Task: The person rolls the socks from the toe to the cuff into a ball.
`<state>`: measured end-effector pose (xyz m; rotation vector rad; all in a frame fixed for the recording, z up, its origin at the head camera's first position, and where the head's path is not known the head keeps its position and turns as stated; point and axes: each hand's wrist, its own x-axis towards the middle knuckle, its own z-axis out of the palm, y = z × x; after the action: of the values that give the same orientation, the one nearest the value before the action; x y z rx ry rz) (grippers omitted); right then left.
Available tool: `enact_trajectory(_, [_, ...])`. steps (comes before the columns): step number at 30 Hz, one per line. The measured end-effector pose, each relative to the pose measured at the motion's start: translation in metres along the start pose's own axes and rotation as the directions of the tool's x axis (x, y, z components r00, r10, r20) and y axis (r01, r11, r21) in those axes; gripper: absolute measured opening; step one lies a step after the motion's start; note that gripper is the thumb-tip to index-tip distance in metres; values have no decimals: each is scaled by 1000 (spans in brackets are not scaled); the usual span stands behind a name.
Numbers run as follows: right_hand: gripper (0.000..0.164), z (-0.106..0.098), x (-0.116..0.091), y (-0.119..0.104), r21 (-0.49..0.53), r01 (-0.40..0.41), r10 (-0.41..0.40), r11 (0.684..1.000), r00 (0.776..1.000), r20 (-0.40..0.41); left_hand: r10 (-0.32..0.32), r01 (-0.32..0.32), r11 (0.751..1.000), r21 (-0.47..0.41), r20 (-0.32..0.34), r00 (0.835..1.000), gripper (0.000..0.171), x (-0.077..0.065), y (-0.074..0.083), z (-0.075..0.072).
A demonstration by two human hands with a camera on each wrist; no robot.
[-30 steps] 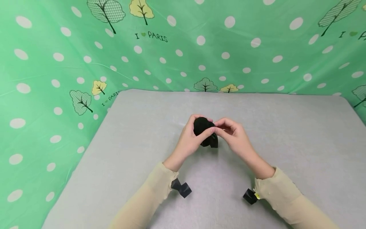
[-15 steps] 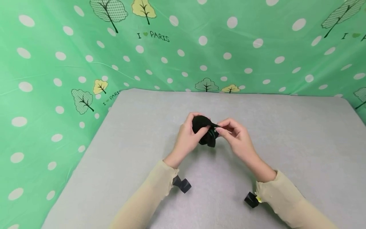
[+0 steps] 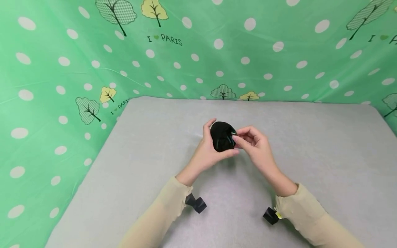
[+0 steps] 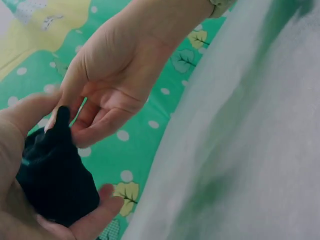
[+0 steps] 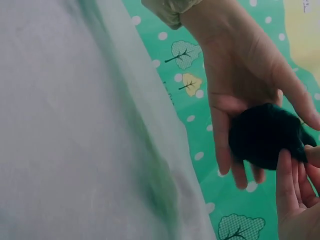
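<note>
A balled black fabric bundle (image 3: 222, 136), sock-like, has thin blue-green stripes. It lies against the palm of my left hand (image 3: 208, 148), between the spread thumb and fingers. In the right wrist view that hand's fingers (image 5: 221, 145) look straight behind the bundle, and its thumb stands out to the side. At the bundle's right edge my right hand (image 3: 255, 143) pinches a bit of the fabric between thumb and fingertips. The left wrist view shows the pinched fabric corner (image 4: 62, 116) drawn up, with my right hand's other fingers curled. Both hands are above the table.
A grey table (image 3: 155, 137) spreads beneath both arms. Behind and left of it hangs a green polka-dot sheet (image 3: 173, 79) printed with trees. Small black wrist-worn pieces, one at the left cuff (image 3: 200, 205) and one at the right (image 3: 271, 216), stick out inward.
My left thumb has come off the bundle's front and now lies lower, spread from the fingers. The bundle has turned, showing its striped side. My right hand still pinches its right edge.
</note>
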<state>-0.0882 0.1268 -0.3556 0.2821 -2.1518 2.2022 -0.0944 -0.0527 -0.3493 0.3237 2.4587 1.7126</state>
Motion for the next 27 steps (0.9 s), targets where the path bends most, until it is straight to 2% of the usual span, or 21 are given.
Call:
enact_trajectory(3, [13,2,0,0,-34,-51,53,998,998,36,17,-17,1000,5,-7,1000,100,0,-1,0])
enact_trajectory(6, [17,3,0,1,-66,-74,80,995,992,97,47,-48,999,-22,-8,999,89,1,-3,-1])
enact_trajectory(9, [20,2,-1,3,-102,-32,45,994,990,136,45,-45,997,-64,-7,999,83,3,-5,-4])
enact_trajectory(13, [20,-1,-2,5,-134,8,11,991,990,141,6,-5,992,-126,7,1000,78,5,-7,-10])
enact_trajectory(18, [20,1,-1,1,-193,-33,57,981,992,116,20,-16,998,-63,74,997,81,4,-6,-12])
enact_trajectory(21, [18,1,0,-1,-284,-26,56,959,993,101,35,-30,998,-50,106,994,82,3,-6,-12])
enact_trajectory(25, [16,1,0,0,-352,12,34,936,992,124,21,-15,998,-61,99,995,79,3,-7,-12])
enact_trajectory(27, [16,1,0,2,-349,39,12,936,990,143,26,-24,999,-37,74,997,76,3,-8,-11])
